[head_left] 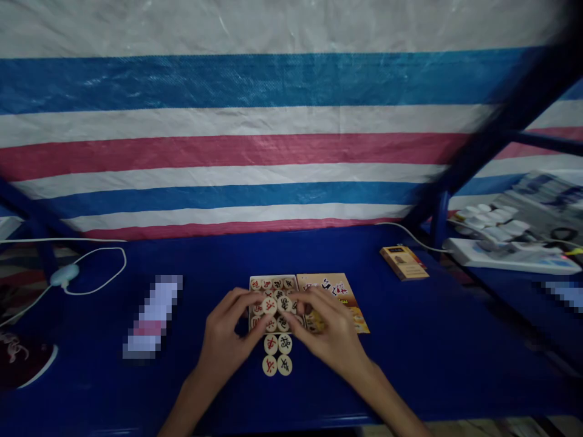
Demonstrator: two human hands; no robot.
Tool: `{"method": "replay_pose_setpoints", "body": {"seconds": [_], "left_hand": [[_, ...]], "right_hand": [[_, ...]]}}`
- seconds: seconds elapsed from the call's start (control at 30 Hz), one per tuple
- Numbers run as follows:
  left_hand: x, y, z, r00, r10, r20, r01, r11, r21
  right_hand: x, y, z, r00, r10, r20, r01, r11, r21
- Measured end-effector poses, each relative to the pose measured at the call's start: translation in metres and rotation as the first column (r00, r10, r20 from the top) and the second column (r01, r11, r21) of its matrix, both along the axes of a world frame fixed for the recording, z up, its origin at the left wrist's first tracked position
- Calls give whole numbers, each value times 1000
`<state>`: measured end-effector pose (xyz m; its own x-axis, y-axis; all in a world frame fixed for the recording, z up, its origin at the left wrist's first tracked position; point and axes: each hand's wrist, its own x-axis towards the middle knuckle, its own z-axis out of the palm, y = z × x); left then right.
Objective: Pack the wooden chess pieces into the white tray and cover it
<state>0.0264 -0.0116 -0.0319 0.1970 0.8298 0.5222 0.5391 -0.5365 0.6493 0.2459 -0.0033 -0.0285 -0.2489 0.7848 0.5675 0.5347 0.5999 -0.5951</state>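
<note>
Red-character disc [269, 305] and black-character disc [285, 303] face the camera, abreast

Striped tarp [273, 121] behind blue table [437, 358]

Open box [273, 277], partly hidden from here by left hand [223, 325] and right hand [334, 328]. Left of the left hand: slab [152, 318], pixelated beyond reading; farther left, dark red object [22, 358], cut off.

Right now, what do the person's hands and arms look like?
The left hand and right hand wear no gloves, and I can make out no ring. The left forearm and right forearm are bare, with no sleeve, watch or bracelet in view.
</note>
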Motion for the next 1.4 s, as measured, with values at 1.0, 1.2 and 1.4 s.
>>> {"method": "replay_pose_setpoints", "body": {"seconds": [1.0, 1.2, 1.4], "left_hand": [[-14, 51, -26, 966, -10, -258, 16, 1000, 22], [-11, 49, -24, 971, -19, -240, 23, 1000, 14], [-11, 48, -25, 970, -44, -237, 46, 999, 4]], "right_hand": [[15, 48, -10, 932, 102, 347, -78, 994, -82], [13, 48, -12, 939, 108, 325, -86, 993, -81], [13, 47, -12, 946, 129, 298, -103, 989, -102]]}}
